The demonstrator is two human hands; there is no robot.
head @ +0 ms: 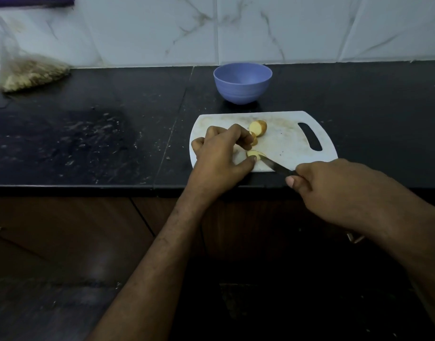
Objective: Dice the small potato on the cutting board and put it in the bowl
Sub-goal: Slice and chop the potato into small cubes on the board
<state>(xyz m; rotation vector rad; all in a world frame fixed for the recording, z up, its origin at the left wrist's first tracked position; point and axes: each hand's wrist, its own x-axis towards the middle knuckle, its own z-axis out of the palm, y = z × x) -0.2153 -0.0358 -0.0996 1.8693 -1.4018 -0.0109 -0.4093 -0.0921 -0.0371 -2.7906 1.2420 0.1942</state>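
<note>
A white cutting board [287, 141] lies on the black counter. On it, my left hand [221, 151] pinches a small pale potato piece [253, 153] between thumb and fingers. My right hand [334, 185] grips a knife [276, 166] by its handle, and the blade tip rests against that piece. A larger cut potato chunk [258, 127] sits farther back on the board, with another small piece [254, 140] partly hidden behind my fingers. The blue bowl [242, 82] stands just behind the board and looks empty.
A clear plastic bag of pale food [26, 72] lies at the counter's back left by the tiled wall. The counter's front edge [88, 187] runs just below the board, with wooden cabinet doors underneath.
</note>
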